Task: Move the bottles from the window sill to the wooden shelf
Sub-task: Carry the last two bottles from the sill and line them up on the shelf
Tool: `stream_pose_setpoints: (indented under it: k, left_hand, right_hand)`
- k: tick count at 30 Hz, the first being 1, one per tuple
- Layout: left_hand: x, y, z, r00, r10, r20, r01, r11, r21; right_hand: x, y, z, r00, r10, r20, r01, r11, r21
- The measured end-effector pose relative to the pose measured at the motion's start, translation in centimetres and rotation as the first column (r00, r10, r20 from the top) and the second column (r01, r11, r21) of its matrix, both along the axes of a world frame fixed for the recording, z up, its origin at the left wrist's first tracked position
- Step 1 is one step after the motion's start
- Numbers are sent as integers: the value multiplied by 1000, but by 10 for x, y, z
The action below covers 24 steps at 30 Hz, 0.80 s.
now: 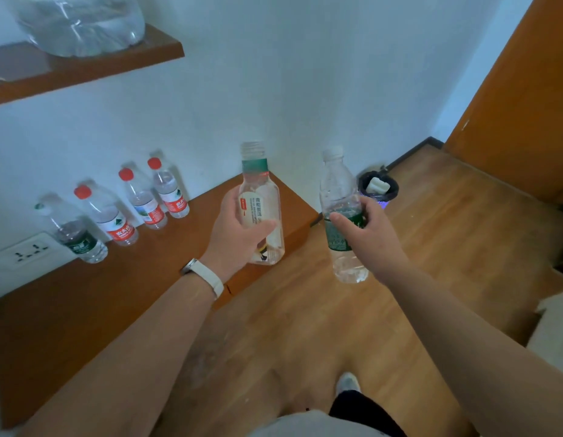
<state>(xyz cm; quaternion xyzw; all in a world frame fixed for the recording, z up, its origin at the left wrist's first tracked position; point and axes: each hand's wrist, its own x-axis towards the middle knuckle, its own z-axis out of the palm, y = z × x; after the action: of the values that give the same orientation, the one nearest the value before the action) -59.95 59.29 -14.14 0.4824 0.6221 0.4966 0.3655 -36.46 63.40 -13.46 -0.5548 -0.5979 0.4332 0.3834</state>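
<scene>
Clear square bottle [260,184] upright in gripping left hand [237,230], green-labelled bottle [337,189] in gripping right hand [367,236], both arms outstretched

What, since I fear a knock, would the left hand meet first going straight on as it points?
Likely the white wall beyond the right end of the lower wooden shelf: the left hand, gripping the green-banded bottle, points right of the four standing bottles. Depth unclear.
</scene>
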Motion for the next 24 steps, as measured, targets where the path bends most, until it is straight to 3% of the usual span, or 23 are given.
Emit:
stream_pose_setpoints:
  k: [11,19,24]
  left_hand:
    - [-13,90,-24,977,210,-24,-211,970,-119]
    - [-7,184,-9,942,292,-165,-316,937,-149]
    - [-5,209,-11,899,406,-166,-430,891,-147]
  right_hand:
    - [-26,140,-39,978,207,9,-206,976,-76]
    - [-38,262,-34,908,418,-32,-419,899,-126]
    - [-57,315,-38,857,510,-78,-516,840,-168]
